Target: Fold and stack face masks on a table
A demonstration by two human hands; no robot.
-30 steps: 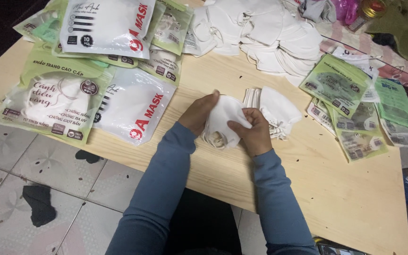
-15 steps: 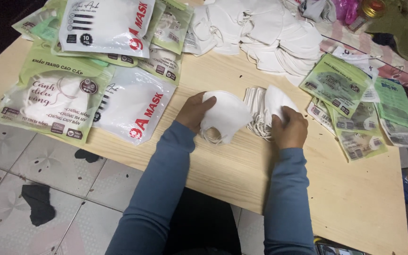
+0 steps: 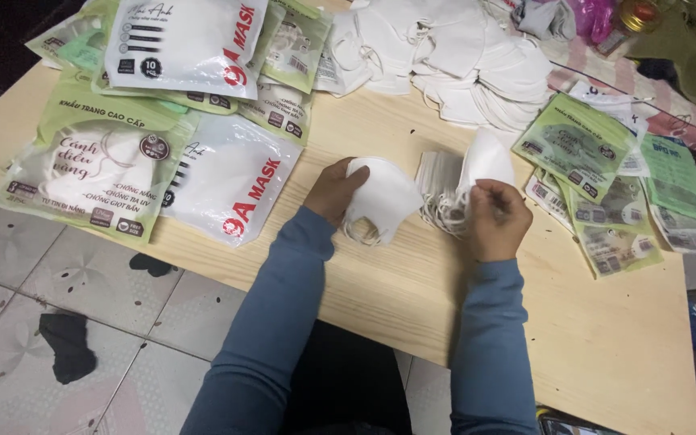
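Left hand grips folded white mask, held just above wooden surface. Right hand pinches top mask of upright mask stack. Stack stands between hands, touching right hand, nearer it.

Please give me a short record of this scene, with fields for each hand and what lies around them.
left hand: holds a small bundle of white masks
right hand: pinches one white mask at the upright stack
surface: wooden table
far side: loose mask pile
left of hands: filled packs
right of hands: flat green pouches
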